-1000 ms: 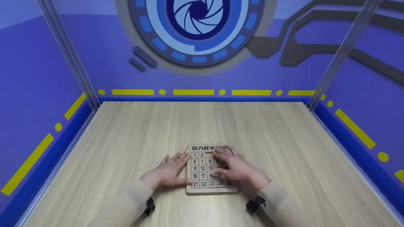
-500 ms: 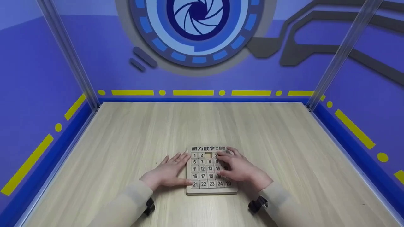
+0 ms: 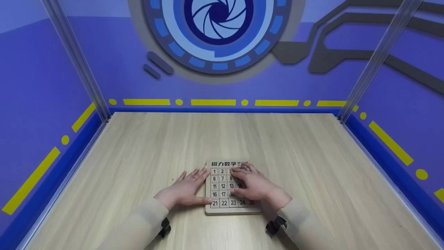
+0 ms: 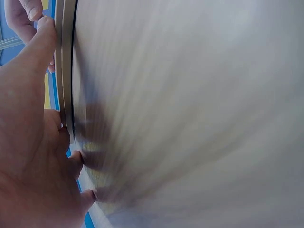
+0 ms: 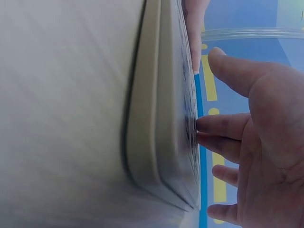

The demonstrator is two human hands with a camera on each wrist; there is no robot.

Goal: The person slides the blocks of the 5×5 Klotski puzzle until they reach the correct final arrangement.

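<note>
A wooden number sliding puzzle (image 3: pixel 233 210) lies flat, its rows of numbered tiles below a printed title. My left hand (image 3: pixel 189 187) rests at its left edge, fingers spread straight and the thumb on the frame near tile 21 (image 3: pixel 215 203). Over the right part of the board is my right hand (image 3: pixel 256 184), hiding several tiles. In the right wrist view, two fingertips (image 5: pixel 202 124) of that hand touch the tile face while the thumb stays clear of it. Tile 3 (image 3: pixel 229 171) sits beside tile 2 (image 3: pixel 222 171), partly under the fingertips.
The puzzle lies on a wood-grain table (image 3: pixel 156 139) near its front. Blue printed panels (image 3: pixel 222 90) with yellow dashes enclose the back and both sides, joined by metal posts (image 3: pixel 378 62). Each wrist wears a black strap (image 3: pixel 276 225).
Tile 3 has slid left, filling the gap beside tile 2. My right hand first drew a little right, then moved left with the tile. My left hand has stayed in place.
</note>
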